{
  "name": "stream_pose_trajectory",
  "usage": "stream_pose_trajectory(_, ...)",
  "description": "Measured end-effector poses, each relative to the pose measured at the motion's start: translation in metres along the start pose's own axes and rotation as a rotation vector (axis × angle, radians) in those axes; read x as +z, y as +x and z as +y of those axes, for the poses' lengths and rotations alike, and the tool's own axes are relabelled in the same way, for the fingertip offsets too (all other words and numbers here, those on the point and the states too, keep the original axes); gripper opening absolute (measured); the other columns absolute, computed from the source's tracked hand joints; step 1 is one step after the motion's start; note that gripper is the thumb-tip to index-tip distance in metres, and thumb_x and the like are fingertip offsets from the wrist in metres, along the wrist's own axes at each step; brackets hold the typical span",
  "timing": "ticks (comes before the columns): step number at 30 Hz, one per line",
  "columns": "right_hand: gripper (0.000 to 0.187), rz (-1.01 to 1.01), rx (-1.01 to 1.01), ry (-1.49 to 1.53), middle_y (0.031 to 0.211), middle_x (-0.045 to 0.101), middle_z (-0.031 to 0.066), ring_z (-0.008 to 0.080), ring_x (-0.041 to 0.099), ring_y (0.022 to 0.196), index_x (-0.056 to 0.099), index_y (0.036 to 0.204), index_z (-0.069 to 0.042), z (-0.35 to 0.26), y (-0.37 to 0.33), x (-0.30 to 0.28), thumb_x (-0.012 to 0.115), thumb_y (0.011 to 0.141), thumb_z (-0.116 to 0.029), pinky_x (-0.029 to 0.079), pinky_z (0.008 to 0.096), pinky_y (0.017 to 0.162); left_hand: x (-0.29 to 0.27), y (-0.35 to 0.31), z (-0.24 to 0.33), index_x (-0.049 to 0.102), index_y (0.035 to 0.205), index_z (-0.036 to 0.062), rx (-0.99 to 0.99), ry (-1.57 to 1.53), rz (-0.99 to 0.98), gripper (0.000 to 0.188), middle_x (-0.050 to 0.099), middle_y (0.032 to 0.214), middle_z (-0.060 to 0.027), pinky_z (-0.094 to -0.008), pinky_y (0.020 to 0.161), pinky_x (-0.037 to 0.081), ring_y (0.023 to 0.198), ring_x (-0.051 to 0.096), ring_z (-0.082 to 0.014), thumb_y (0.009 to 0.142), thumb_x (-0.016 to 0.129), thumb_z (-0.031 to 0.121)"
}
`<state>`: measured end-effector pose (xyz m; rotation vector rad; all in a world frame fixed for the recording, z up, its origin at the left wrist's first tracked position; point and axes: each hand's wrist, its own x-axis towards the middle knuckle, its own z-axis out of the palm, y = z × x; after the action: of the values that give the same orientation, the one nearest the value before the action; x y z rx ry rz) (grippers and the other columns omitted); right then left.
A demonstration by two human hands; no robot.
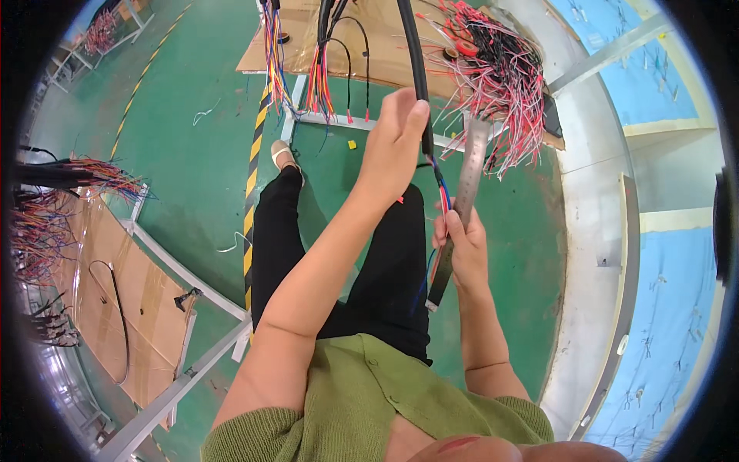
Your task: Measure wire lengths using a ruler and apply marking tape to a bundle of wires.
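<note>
Right hand [466, 250]'s fingers are pinching a metal ruler [471, 165] (markings too tiny to read) plus coloured wires [443, 189]; left hand [390, 150]'s touching a black cable [416, 58], can't tell if gripping.

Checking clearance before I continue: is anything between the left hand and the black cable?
Nothing visible: the left hand is at the left side of the black cable, seemingly touching it. The metal ruler, held in the right hand, lies off to the right, beside the exposed wires.
</note>
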<state>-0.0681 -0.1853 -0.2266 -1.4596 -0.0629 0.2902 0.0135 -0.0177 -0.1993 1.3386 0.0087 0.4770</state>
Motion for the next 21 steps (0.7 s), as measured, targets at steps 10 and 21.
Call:
stream_pose_trajectory(10,0.023,0.012,0.041,0.163,0.063,0.039,-0.0039,0.0053,0.035,0.052,0.054,0.105,-0.001,-0.030,0.027,0.023,0.051,0.101,-0.024,0.029,0.0208,0.048,0.019,0.009,0.048,0.052,0.097,0.0057,-0.393,-0.309,-0.157,0.031,0.051,0.070,0.0006,-0.0271,0.070,0.049,0.069,0.056,-0.0110,0.103,0.044,0.035)
stream_pose_trajectory(21,0.028,0.019,-0.156,0.387,0.062,0.036,-0.0060,0.0042,0.032,0.053,0.055,0.101,-0.001,-0.020,0.011,0.033,0.061,0.097,-0.028,0.025,0.0210,0.048,0.041,0.017,0.048,0.042,0.084,0.0099,-0.435,-1.158,-0.062,0.035,0.029,0.062,0.0057,-0.0237,0.048,0.031,0.050,0.028,-0.0066,0.104,0.042,0.039)
